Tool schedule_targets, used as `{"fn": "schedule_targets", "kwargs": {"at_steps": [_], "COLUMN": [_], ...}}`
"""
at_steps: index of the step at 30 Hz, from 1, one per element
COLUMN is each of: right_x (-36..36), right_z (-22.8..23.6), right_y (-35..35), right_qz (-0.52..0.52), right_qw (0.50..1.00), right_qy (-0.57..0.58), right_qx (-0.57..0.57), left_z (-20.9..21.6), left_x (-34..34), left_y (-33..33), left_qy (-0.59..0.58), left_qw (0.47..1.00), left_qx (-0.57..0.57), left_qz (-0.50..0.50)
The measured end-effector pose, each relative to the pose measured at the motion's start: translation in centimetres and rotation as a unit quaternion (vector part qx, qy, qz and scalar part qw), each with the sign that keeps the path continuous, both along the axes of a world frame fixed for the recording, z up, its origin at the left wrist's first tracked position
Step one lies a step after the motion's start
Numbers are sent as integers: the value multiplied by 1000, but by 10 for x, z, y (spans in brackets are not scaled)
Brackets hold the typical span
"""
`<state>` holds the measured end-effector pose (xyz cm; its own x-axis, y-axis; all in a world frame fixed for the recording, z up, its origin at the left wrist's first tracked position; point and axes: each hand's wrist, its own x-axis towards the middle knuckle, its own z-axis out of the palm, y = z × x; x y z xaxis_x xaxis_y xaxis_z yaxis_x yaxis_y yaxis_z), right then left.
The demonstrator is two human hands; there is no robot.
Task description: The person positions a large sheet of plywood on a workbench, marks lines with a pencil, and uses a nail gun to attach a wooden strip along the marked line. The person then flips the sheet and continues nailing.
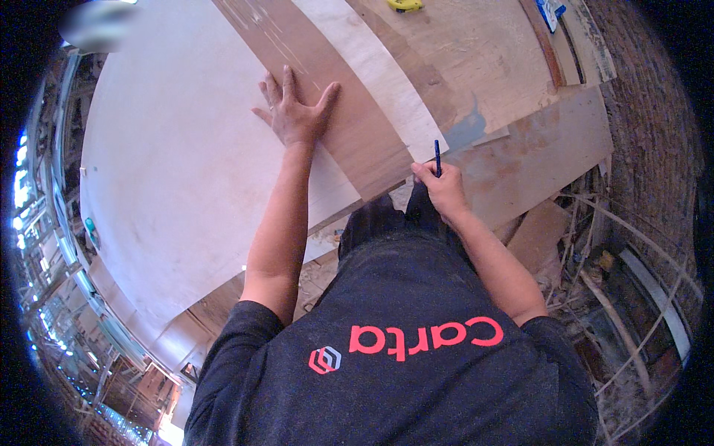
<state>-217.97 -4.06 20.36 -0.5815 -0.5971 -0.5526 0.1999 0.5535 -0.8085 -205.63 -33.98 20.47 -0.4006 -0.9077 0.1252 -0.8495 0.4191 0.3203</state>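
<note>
Now, head view: two bare hands over a large pale sheet (171, 141), with a brown strip (364, 145) lying across it and pale surface showing along both sides.
Left hand (294, 119): fingers spread wide, palm down, straddling the strip's left edge; thumb and forefinger over the brown, little finger out over the pale sheet.
Right hand (446, 192): closed narrowly around a dark blue pen (437, 157), which stands up from the fingers; thumb and forefinger meet at the sheet's near edge, just beside the strip's end. Whether they pinch that edge, I cannot tell.
Far side: a small yellow object (404, 5) on a stained board (416, 44).
</note>
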Motion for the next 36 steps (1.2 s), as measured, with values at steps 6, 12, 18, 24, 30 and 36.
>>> {"fn": "schedule_targets", "kwargs": {"at_steps": [6, 12, 18, 24, 30, 36], "right_x": [-9, -28, -41, -55, -64, -73], "right_z": [0, 25, 3, -8, 36, 30], "right_y": [-2, -14, -2, 1, -17, -19], "right_qz": [23, 33, 79, 135, 143, 177], "right_qw": [1000, 998, 987, 972, 969, 959], "right_qy": [3, -14, -102, -121, -186, -204], "right_qx": [16, 51, 94, 151, 74, 81], "left_z": [3, 4, 39, 60, 44, 34], "left_x": [-4, -8, -65, -132, -157, -158], "left_y": [-2, -13, -130, -216, -245, -248], "left_qy": [11, 38, -11, -41, 7, 51], "left_qw": [1000, 996, 984, 967, 954, 956], "left_qx": [-11, 37, 34, 73, 59, 22], "left_qz": [6, 70, 177, 241, 294, 287]}}
